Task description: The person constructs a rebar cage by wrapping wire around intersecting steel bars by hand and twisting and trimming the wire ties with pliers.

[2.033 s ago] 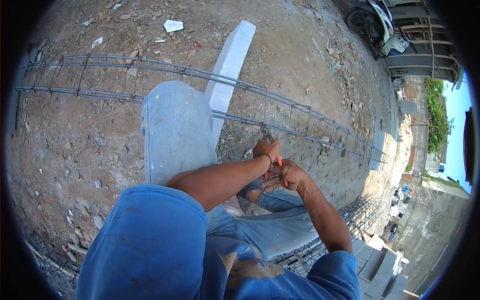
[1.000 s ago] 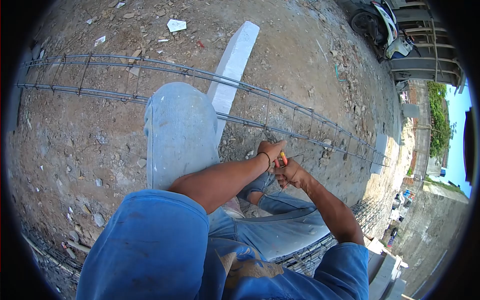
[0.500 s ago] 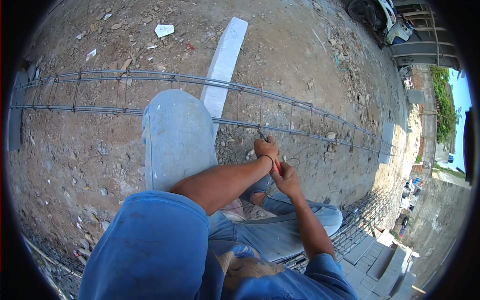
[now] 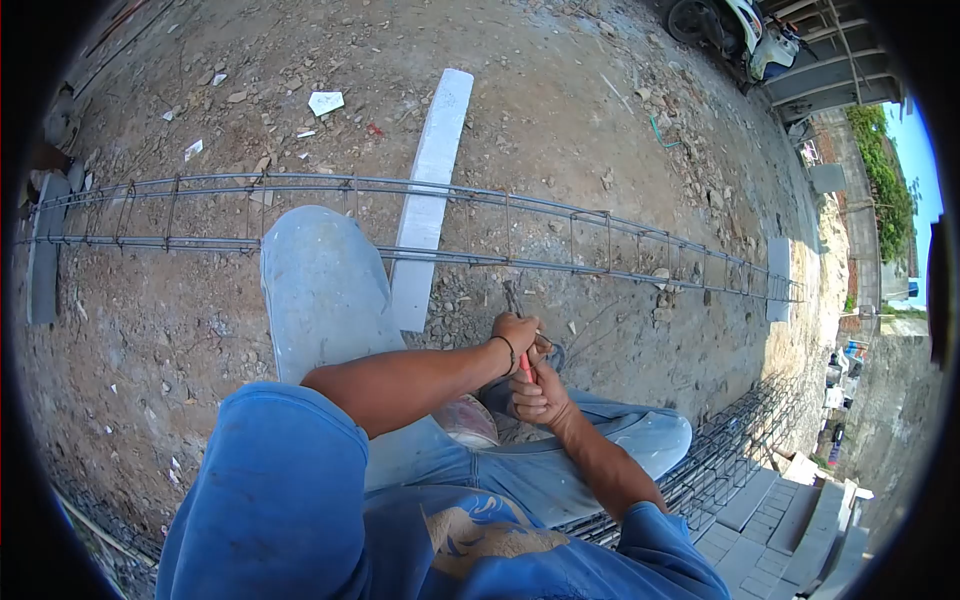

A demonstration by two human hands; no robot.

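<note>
Bare, stony ground [image 4: 560,120] is crossed by a long reinforcement cage [image 4: 600,215] of steel bars and thin ties, which is laid over a pale beam [image 4: 430,180] and, near its far ends, over 2 grey slabs [image 4: 44,250]. A blue shirt [image 4: 290,490] is worn, and its tan and white print [image 4: 490,540] cannot be read as writing. The raised knee [image 4: 325,260], in light jeans, is set close to the lower bars, left of the hands. At the upper right, a motorbike [image 4: 745,35] is parked. The left hand [image 4: 516,331], with a dark band at its wrist, is closed around the upper part of a red-handled tool [image 4: 526,366], while the lower handle end is clasped by the curled fingers of the right hand [image 4: 541,394]. The tool is thus held within both grips, its dark head projecting beyond the left hand and its red part seen between the 2 hands. Its long axis is directed away from the torso, tilted slightly left, with the head pointed at the lower bars, near them.
</note>
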